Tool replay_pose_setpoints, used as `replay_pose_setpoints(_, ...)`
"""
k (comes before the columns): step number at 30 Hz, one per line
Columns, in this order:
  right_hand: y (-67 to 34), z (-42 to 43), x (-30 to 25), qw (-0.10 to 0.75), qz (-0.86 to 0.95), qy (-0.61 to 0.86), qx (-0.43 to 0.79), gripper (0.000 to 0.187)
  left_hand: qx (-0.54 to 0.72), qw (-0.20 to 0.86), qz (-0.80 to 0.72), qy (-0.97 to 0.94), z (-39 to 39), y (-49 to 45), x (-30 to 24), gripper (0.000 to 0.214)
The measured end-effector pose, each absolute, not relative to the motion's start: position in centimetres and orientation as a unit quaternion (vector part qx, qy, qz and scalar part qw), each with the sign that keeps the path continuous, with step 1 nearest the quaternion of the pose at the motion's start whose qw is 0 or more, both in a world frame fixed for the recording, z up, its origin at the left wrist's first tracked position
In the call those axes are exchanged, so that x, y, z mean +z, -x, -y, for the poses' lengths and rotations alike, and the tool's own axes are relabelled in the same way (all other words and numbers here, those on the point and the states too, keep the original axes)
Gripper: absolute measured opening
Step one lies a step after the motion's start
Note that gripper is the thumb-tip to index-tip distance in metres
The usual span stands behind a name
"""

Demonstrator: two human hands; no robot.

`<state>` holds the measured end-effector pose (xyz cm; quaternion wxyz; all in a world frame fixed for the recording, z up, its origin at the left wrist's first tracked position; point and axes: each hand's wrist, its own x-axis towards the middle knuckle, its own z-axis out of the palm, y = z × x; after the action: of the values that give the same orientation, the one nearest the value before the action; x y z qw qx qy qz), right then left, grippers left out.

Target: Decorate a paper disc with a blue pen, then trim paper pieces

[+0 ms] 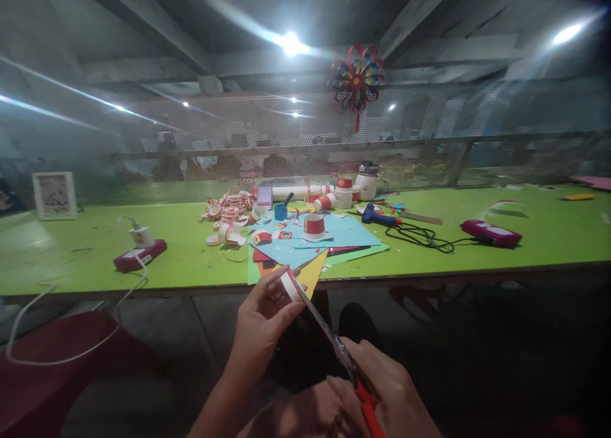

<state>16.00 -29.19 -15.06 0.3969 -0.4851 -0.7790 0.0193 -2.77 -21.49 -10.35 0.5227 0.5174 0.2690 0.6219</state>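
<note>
In my left hand (267, 314) I pinch a white and red piece of paper cup (291, 287), held just off the table's front edge. My right hand (382, 381) is wrapped round the red handles of a pair of scissors (341, 350). Their blades point up and to the left, and the tips meet the right edge of the cup piece. Whether the blades are parted cannot be made out. Beyond my hands, a red and white paper cup (314, 226) stands upside down on light blue paper sheets (351, 233).
A pile of cut cup pieces (229, 209) lies at the left of the sheets. To the right are a blue glue gun (379, 216) with a coiled black cable and a purple power strip (491, 233). Another power strip (140, 256) with a white charger sits left on the green table (191, 275).
</note>
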Motion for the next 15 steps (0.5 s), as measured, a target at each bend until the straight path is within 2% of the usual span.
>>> replay_pose_setpoints(8,-15.99,29.21,-14.99,0.374,0.789,0.486,0.048,0.029,0.636,0.506,-0.237,-0.532,21.33,2.72,-10.93,0.049)
replay_pose_setpoints(15,-16.38,28.99,-15.54,0.391,0.791,0.468,0.045,0.027,0.648,0.484,-0.249,-0.532,21.22,2.57,-11.28,0.050)
